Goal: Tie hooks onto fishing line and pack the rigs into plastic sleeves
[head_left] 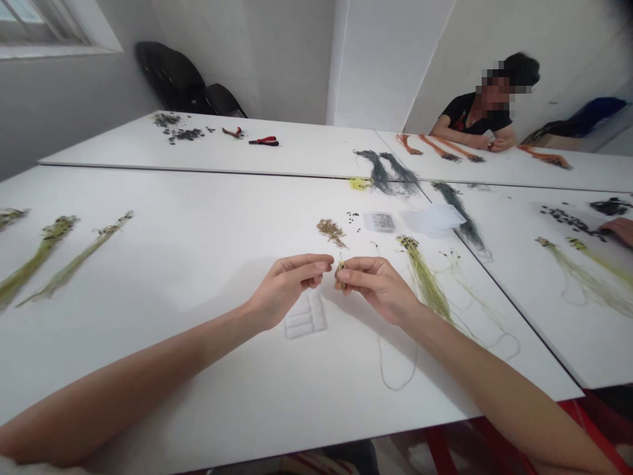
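Note:
My right hand [376, 287] pinches a small yellow-green knotted bundle of thread [341, 272] between thumb and fingers. My left hand [291, 284] is curled just beside it, fingertips close to the bundle, and any thin thread there is too fine to see. Behind my right wrist lies a long olive-green thread bundle with a dark beaded end [425, 280], with loose pale line [395, 369] looping below it. A transparent plastic compartment box [305, 316] lies under my hands. Ahead sit a small heap of tan bits [331, 232] and some tiny black pieces [353, 218].
More green bundles [47, 254] lie on the white table [148, 356] to the left. Farther off are a transparent box [380, 221], plastic bag [432, 220], grey netting [380, 173] and red-handled pliers [264, 141]. A seated co-worker [475, 112] handles something among orange bundles [440, 148].

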Demonstrator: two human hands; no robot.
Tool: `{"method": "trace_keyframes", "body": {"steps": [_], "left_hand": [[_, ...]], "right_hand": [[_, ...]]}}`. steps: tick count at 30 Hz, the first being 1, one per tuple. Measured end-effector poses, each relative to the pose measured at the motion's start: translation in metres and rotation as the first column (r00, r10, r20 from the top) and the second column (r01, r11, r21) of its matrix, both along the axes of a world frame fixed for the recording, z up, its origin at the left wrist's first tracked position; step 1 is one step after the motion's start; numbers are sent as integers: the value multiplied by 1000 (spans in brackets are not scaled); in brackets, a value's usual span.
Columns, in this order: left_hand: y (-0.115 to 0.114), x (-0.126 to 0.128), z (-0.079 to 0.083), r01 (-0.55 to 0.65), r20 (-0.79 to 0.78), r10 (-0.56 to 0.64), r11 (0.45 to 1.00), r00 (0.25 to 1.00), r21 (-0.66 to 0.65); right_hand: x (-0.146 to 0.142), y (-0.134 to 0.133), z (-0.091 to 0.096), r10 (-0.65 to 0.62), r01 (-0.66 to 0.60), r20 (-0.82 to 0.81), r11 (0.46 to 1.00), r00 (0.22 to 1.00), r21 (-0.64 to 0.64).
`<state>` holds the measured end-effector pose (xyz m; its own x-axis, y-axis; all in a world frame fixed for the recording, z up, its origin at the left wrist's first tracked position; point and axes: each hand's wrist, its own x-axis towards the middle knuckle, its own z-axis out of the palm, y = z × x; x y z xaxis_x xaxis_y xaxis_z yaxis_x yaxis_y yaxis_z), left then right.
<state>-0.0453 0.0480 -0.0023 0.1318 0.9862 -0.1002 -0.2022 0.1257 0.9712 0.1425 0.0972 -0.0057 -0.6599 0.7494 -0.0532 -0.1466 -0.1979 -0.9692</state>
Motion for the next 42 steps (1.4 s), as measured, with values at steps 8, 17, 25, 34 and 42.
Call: {"method": "trace_keyframes", "body": {"steps": [8,17,25,34,42], "left_hand": [[-9,8,2,143,-16,-144,989,990,-33],[-10,10,-6,198,164,-175,971,971,-134],[-9,10,-5,220,180,-193,965,964,-142],[-9,10,-6,171,146,-162,984,976,-48],[-9,8,-6,151,142,-146,988,979,-25]], "right_hand": [[-3,-3,0,-123,124,-42,991,992,40],[-6,-7,-3,-129,130,-77,992,989,7],[-8,-10,-6,-218,214,-99,976,971,-50],[-11,-13,-10,-230,216,-119,969,966,-118],[-11,-12,-12,-162,147,-125,982,979,-118]]}}
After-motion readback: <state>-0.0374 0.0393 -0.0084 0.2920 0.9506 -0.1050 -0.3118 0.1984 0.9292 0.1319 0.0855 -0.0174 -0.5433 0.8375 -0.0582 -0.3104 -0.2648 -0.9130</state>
